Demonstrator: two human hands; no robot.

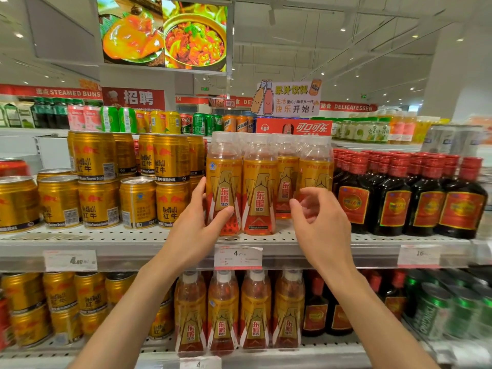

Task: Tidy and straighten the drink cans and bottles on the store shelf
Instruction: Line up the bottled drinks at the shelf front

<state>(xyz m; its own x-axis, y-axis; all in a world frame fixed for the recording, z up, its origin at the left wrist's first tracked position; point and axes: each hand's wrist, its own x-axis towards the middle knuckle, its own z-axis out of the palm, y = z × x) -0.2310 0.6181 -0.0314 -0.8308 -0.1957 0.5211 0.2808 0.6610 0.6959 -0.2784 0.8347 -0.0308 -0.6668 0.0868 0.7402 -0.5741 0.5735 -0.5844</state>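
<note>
Orange-and-gold drink bottles with clear caps stand in a row on the white shelf [133, 245]. My left hand [198, 227] grips the leftmost front bottle [223, 171], thumb across its label and fingers behind its left side. A second bottle [259, 187] stands upright just right of it. My right hand [322, 222] hovers in front of the third bottle [287, 179] and the fourth bottle [315, 169], fingers loosely curled and holding nothing. Whether its fingertips touch a bottle I cannot tell.
Gold Red Bull cans [138, 202] stand stacked two high to the left. Dark bottles with red caps [391, 198] fill the right. More orange bottles [255, 310] and cans fill the shelf below. Price tags [238, 258] hang on the shelf edge.
</note>
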